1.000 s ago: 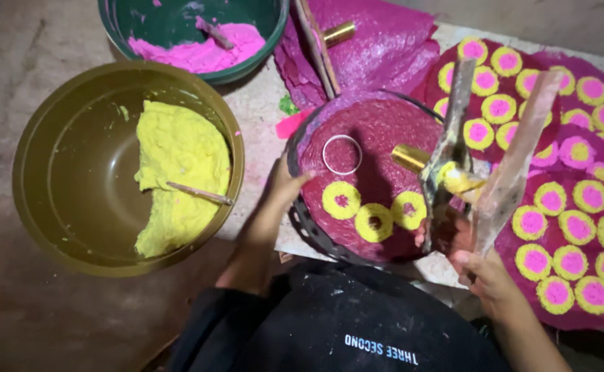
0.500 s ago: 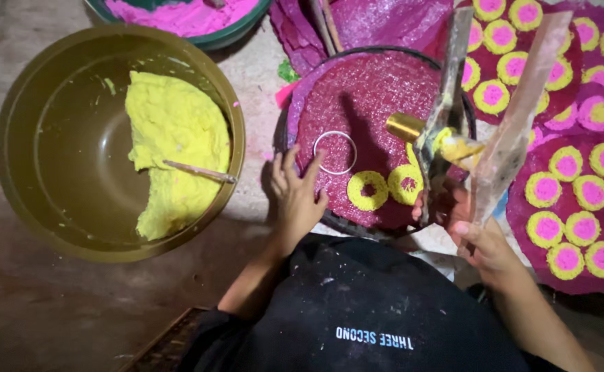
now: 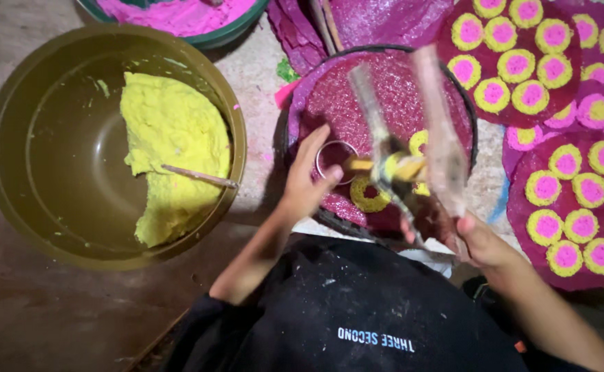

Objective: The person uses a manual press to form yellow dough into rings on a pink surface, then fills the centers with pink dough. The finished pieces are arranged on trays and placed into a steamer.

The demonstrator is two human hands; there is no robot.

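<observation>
Judging from how things lay, the work was partly done: the round mats at the right of the frame [image 3: 522, 62] were already full of yellow rings with pink centres, while the dark red mat on the round tray [image 3: 398, 89] in the middle carried only a few yellow rings [image 3: 369, 196] near its lower edge, so most of this mat was left to fill. Much yellow paste [image 3: 171, 138] remained in the big olive bowl [image 3: 12, 138] at the left, with a thin stick [image 3: 198, 176] lying in it, and pink paste [image 3: 178, 10] sat in the green bowl at the top.

The left hand [image 3: 305, 182] reached up from the lower centre, palm down, its fingers closed lightly around a small metal ring mould [image 3: 336, 160] that stood on the mat just left of the yellow rings. The right hand [image 3: 477, 238], lower right of centre, gripped a clear piping bag [image 3: 439, 138] with yellow paste; the bag was blurred, and its tip pointed toward the rings.
</observation>
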